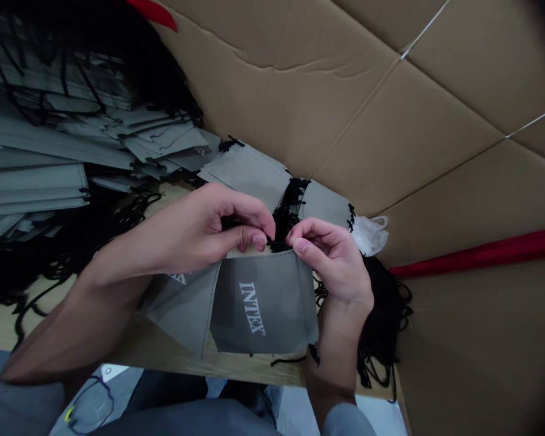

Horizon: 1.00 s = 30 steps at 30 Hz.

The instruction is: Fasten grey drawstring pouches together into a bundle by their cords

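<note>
A grey fabric pouch point(284, 309) with white INTEX lettering hangs below my hands, over the near part of the table. My right hand point(333, 260) pinches its upper edge near the corner, where black cord point(279, 245) shows. Close beside it, my left hand point(209, 233) is closed, thumb against forefinger, on the black cord. The cord's exact path between the fingertips is too dark to follow. Partly under my left wrist lies a second grey pouch point(181, 315), its lettering half covered.
Many grey pouches point(36, 133) with black cords are heaped at left. Behind my hands stand stacked pouches point(249, 175) and a clear plastic bag point(370, 235). A bundle of black cords point(384, 321) hangs at right. Cardboard point(290, 79) walls the back and right; the table edge point(254, 366) is near.
</note>
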Each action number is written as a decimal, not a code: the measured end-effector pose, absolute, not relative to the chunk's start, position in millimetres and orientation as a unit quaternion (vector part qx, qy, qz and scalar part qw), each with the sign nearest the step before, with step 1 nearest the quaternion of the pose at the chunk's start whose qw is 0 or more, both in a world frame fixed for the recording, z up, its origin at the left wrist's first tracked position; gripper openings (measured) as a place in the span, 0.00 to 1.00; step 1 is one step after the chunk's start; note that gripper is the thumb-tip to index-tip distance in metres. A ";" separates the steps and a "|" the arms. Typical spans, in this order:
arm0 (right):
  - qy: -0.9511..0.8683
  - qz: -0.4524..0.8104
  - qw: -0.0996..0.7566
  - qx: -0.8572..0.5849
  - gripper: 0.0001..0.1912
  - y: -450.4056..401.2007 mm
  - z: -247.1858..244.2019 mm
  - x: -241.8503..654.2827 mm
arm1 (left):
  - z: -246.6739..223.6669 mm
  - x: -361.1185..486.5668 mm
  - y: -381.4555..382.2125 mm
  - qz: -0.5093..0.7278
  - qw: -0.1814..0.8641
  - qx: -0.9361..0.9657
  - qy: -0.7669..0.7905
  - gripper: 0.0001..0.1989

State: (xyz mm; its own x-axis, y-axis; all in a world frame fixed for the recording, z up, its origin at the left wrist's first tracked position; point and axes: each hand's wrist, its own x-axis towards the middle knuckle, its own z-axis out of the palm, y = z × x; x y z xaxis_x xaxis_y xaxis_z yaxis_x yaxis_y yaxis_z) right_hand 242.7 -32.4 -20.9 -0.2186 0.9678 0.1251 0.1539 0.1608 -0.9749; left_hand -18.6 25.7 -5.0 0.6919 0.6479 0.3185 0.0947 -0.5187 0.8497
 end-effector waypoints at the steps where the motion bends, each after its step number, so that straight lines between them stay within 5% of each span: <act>1: -0.625 0.466 0.434 -0.451 0.18 -32.4 -21.0 242.7 | -5.1 -18.7 25.5 0.318 0.434 0.811 0.229 0.08; 22: -0.640 0.461 0.410 -0.458 0.21 -34.2 -17.8 243.6 | -4.8 -17.8 26.2 0.310 0.440 0.809 0.236 0.07; 30: -0.771 0.268 0.174 -0.551 0.08 -12.6 -43.5 260.7 | -6.1 -17.0 24.3 0.327 0.438 0.799 0.250 0.05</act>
